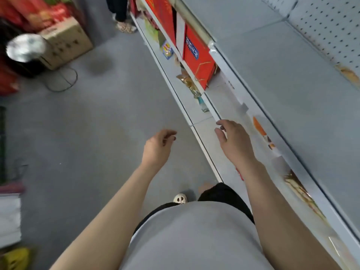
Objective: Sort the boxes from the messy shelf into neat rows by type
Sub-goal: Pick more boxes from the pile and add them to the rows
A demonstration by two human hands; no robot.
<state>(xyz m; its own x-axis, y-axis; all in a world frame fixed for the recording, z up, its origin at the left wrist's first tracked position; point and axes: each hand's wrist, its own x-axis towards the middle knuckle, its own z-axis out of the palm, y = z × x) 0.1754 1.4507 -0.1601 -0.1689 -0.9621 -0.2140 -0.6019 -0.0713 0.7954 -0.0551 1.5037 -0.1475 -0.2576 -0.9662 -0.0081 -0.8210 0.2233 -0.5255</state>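
Boxes are seen standing on a lower shelf (224, 98) at the top middle of the view. A red box with a blue label (198, 63) is stood upright there, and a taller red box (163, 14) is stood behind it, with a white box (180, 34) held between the two. Small gold packets (188, 82) and a small blue and yellow packet (167, 50) are laid on the bottom shelf (191, 112), just below the red boxes. The top shelf (282, 75) is seen at the right, with a dotted white back wall (331, 26).

Nothing is held by the right hand (232, 139). It is kept loose, with the fingers curled a little, over the edge of the lower shelf and well apart from the red boxes. Nothing is held by the left hand (158, 147) either. It is half curled and is kept over the grey floor (97, 133), beside the shelves.

A brown cardboard box (67, 43) is set on the floor at the far left, next to a shiny round lid (24, 47). A white shoe (180, 198) is seen near the bottom.
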